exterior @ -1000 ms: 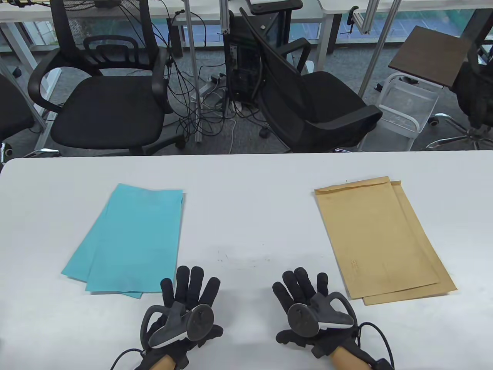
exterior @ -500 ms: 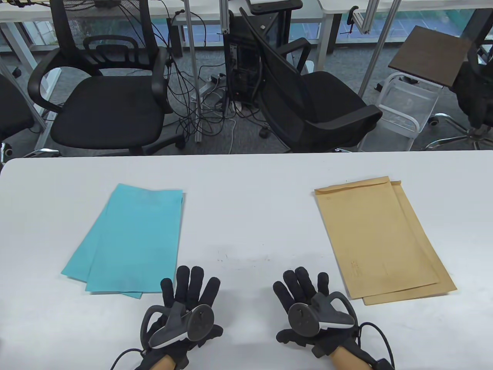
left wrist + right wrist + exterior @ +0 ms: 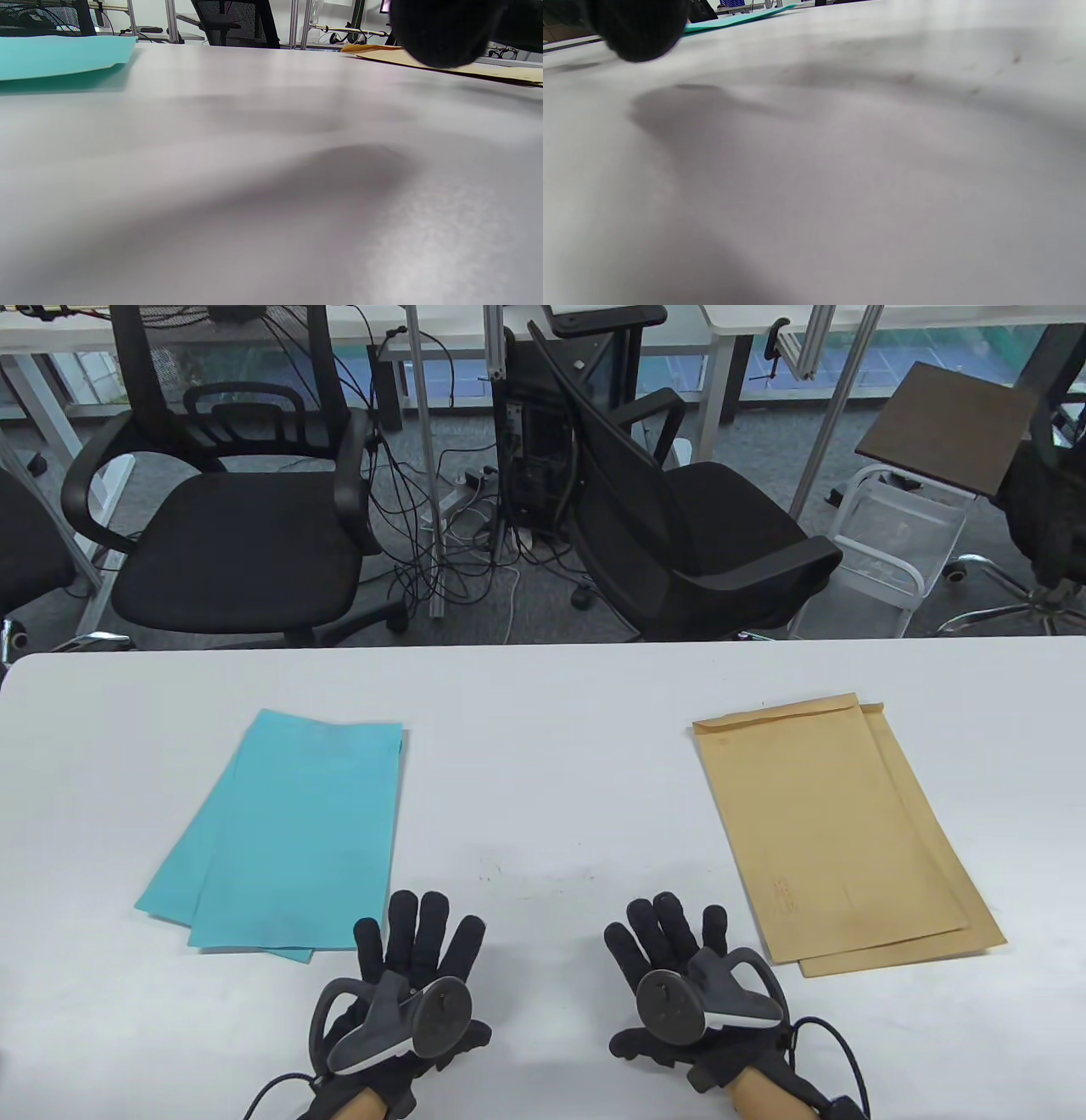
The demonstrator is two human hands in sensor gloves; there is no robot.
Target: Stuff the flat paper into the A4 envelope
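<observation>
Nothing has moved: both hands, left [image 3: 407, 984] and right [image 3: 687, 984], lie flat on the worktop [image 3: 543, 780] at bottom centre, grips apart and empty, between blue paper [image 3: 284, 831] at left and brown envelopes [image 3: 836, 831] at right, seemingly waiting to begin.

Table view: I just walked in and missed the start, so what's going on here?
Nothing is being handled yet. Both gloved hands lie flat on the white table, fingers spread: the left hand near the blue paper sheets, the right hand near the brown envelopes. Neither hand touches either stack, so the stuffing has not begun.
</observation>
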